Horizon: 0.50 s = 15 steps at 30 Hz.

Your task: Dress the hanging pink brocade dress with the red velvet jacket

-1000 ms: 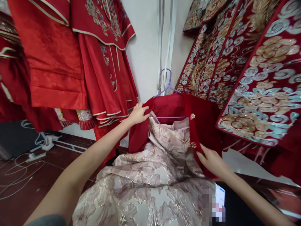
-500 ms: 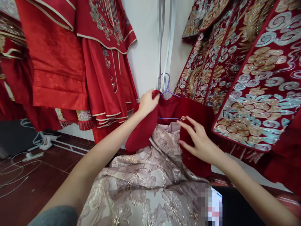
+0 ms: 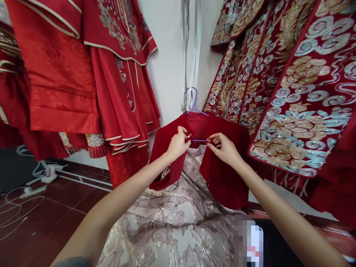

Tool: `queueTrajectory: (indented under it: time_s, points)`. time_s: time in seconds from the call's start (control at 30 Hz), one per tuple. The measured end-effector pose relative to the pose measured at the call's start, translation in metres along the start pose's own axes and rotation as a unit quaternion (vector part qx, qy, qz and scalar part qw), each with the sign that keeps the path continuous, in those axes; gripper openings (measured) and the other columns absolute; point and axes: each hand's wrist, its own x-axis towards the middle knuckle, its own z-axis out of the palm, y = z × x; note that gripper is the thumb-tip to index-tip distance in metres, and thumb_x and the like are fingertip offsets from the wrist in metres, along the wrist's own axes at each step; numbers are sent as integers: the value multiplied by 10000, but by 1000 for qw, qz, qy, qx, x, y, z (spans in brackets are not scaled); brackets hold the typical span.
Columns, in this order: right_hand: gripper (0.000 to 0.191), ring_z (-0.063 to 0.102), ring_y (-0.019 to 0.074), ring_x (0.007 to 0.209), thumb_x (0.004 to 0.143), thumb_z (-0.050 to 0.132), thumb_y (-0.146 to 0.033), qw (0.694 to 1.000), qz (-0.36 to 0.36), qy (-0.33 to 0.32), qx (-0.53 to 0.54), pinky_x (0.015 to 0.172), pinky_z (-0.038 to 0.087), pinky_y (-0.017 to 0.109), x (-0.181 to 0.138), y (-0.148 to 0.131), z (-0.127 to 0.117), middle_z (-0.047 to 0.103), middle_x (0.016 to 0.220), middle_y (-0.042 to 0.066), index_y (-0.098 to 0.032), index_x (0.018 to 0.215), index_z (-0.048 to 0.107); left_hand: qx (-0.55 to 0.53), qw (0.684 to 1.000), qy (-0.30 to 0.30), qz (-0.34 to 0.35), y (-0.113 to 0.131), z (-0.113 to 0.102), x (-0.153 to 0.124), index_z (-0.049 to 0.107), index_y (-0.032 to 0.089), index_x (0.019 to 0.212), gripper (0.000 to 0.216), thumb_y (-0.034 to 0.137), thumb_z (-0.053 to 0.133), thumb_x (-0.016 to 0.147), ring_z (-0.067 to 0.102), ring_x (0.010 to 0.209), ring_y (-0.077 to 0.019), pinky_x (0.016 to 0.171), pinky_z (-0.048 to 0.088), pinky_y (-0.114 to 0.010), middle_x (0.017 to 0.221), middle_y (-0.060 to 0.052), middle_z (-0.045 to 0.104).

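A dark red velvet jacket [image 3: 222, 174] hangs on a purple wire hanger [image 3: 194, 104] over a pale pink brocade dress [image 3: 178, 222]. My left hand [image 3: 178, 142] pinches the jacket's left front edge near the collar, beside a small jewelled button [image 3: 189, 136]. My right hand [image 3: 224, 148] pinches the right front edge at another button [image 3: 208, 140]. The two edges are held close together, with a small gap between them.
Red embroidered garments [image 3: 83, 74] hang on the left, and heavily embroidered red and gold robes [image 3: 292, 81] hang on the right. A white wall [image 3: 169, 55] is behind. White cables and a power strip [image 3: 30, 189] lie on the dark red floor at left.
My left hand came down from the jacket's shoulder to its front edge. My right hand rose from the lower hem to the collar button. The jacket's fronts have been drawn together.
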Motion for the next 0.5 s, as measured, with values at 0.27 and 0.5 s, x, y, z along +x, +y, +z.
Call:
queueTrajectory:
  time_s: [0.27,0.5]
  points:
    - [268,591,138,675,714,695,-365,995,18,20,94,654,494,272,21,-6,10,631,754,18,-178,873,588,-187,982,38,-3,3,17,-5,508,206,874,204,135,644,739,637,777,-127,727,507,-257,855,-19,666]
    - [248,662,168,803,744,680,-402,982,-5,-79,169,763,534,305,10,-15,22,698,848,38,-196,881,659,-215,975,25,-54,-3,20,-6,571,169,818,179,135,703,702,642,772,-133,730,501,-255,843,-42,687]
